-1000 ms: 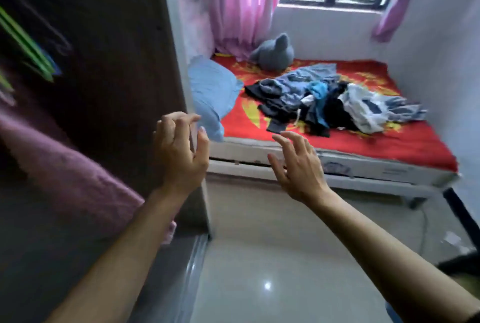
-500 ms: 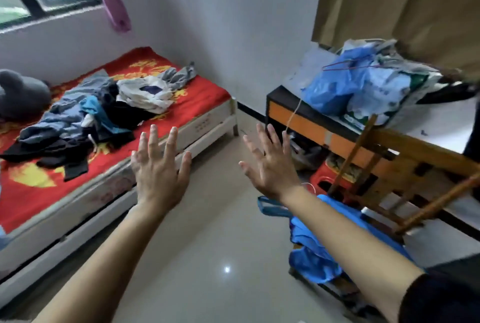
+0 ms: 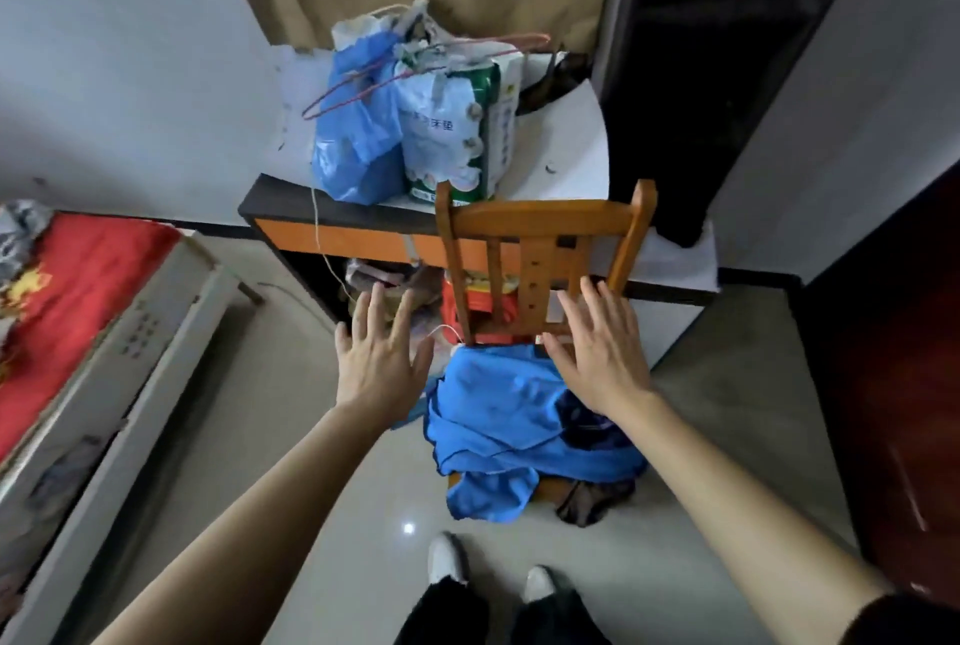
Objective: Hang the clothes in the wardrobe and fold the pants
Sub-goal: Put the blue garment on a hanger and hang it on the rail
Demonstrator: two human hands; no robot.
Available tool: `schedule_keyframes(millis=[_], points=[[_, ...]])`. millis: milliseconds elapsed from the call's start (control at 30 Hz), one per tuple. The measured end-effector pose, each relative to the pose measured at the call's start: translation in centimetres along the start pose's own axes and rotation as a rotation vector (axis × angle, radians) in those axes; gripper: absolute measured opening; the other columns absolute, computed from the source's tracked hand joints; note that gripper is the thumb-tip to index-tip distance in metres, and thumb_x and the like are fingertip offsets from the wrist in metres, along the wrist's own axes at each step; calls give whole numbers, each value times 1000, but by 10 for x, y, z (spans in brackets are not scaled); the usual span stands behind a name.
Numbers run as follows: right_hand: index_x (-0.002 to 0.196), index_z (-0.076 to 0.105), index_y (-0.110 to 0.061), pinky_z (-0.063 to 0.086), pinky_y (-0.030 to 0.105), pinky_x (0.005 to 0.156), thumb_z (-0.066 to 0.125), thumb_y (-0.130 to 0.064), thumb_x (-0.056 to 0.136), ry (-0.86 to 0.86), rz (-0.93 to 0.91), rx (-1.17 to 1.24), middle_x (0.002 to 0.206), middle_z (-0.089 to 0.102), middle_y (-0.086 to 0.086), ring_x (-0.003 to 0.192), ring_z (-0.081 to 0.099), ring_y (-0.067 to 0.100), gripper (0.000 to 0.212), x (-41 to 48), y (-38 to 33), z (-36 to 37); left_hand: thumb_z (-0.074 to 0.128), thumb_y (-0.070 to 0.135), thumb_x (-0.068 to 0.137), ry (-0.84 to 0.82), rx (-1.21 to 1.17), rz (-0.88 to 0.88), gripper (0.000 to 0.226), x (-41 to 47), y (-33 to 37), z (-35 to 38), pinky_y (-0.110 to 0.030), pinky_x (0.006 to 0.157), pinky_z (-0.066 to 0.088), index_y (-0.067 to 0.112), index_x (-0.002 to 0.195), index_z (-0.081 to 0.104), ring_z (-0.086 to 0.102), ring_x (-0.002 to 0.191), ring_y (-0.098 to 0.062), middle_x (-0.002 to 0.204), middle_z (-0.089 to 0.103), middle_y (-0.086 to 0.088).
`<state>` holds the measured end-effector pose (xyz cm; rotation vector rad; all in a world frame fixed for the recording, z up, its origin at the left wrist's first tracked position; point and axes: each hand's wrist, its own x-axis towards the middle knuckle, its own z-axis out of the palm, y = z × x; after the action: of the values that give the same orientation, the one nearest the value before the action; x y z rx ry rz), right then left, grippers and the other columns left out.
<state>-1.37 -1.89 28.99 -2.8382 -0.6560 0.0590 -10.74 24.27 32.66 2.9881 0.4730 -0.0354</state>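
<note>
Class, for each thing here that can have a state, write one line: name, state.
left hand: open, holding nothing.
right hand: open, holding nothing.
wooden chair: upright.
blue garment: crumpled on the chair's seat, unhung.
blue bag: standing on the desk.

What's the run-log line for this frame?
left hand: open, empty; right hand: open, over blue garment; blue garment: heaped on wooden chair

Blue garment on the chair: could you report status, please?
Left hand, right hand open, empty. Blue garment heaped on chair, not gripped. No obstruction seen.
</note>
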Motion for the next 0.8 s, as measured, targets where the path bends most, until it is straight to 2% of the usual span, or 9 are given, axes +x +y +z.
schedule_keyframes(millis=[133,300,400,533,633,733,800], points=[[153,34,-16,19,51,120,25,-56,100,-42,150,-18,161,26,15,149,23,34,67,-10,31,15,23,57,100,-88,50,199,66,33,21,28,-57,120,13,26,158,12,1,152,-31,166,3,-11],[145,47,-12,39,49,108,49,-46,98,-68,365,-79,147,46,18,132,46,37,58,-33,63,50,20,57,98,-170,57,370,68,67,28,74,-57,118,18,23,157,19,9,151,-36,164,11,-15],[144,48,-10,43,47,103,56,-42,96,-168,450,-64,143,50,21,127,51,38,58,-47,76,86,29,53,101,-286,57,399,66,80,34,119,-56,119,15,22,158,16,5,151,-35,165,7,-15],[154,29,-14,39,45,110,46,-39,102,-405,595,87,155,34,17,140,37,34,61,-67,81,155,33,50,101,-447,55,389,67,77,36,200,-54,120,10,22,158,12,-1,152,-33,165,2,-13],[157,17,-15,40,46,107,42,-33,104,-518,729,232,159,25,13,140,36,34,61,-81,76,216,37,51,100,-587,83,385,70,68,37,265,-53,120,11,21,158,12,-2,152,-32,165,1,-11],[158,14,-17,43,45,101,44,-30,103,-525,922,451,157,28,14,134,43,36,64,-89,75,277,43,51,98,-700,109,376,72,60,38,328,-51,119,14,21,157,13,-1,151,-31,165,2,-9],[157,18,-17,43,39,96,48,-26,101,-481,1087,605,153,39,13,132,48,36,65,-93,74,312,46,50,97,-756,134,380,74,56,38,365,-50,118,16,20,157,15,2,151,-31,165,5,-9]])
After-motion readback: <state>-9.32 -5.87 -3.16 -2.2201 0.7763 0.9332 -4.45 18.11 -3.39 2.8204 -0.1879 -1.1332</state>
